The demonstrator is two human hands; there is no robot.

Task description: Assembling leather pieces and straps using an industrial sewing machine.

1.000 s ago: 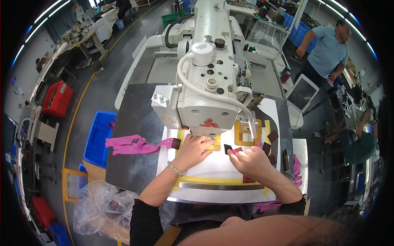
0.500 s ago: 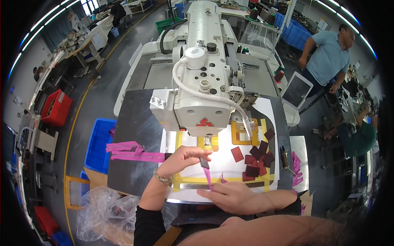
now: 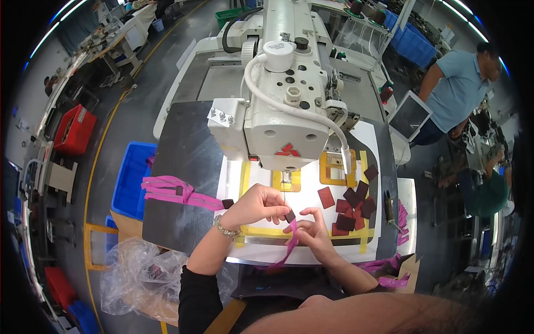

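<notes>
My left hand [image 3: 260, 205] pinches a small dark patch [image 3: 290, 215] in front of the sewing machine's needle area. From that patch a narrow pink strip [image 3: 291, 248] hangs toward the table's front edge. My right hand [image 3: 316, 234] holds the strip just below the patch, its thumb and a finger around it and the index finger raised. Beside my left wrist, a bundle of pink strips [image 3: 167, 190] lies on the dark tabletop, a dark patch [image 3: 227, 204] at its end. Loose red and dark patches [image 3: 345, 223] are scattered right of my hands.
A large white sewing machine [image 3: 286, 131] overhangs the work area. Yellow frames [image 3: 332, 177] lie on the white sheet under it. A blue bin [image 3: 125, 192] and clear plastic [image 3: 130, 278] are at the left. A tablet screen [image 3: 410, 116] and a standing person [image 3: 457, 83] are at the right.
My right hand has turned upward and moved up the pink strip, closer to the patch. My left hand has shifted slightly right in the picture. The whole view has tilted a little.
</notes>
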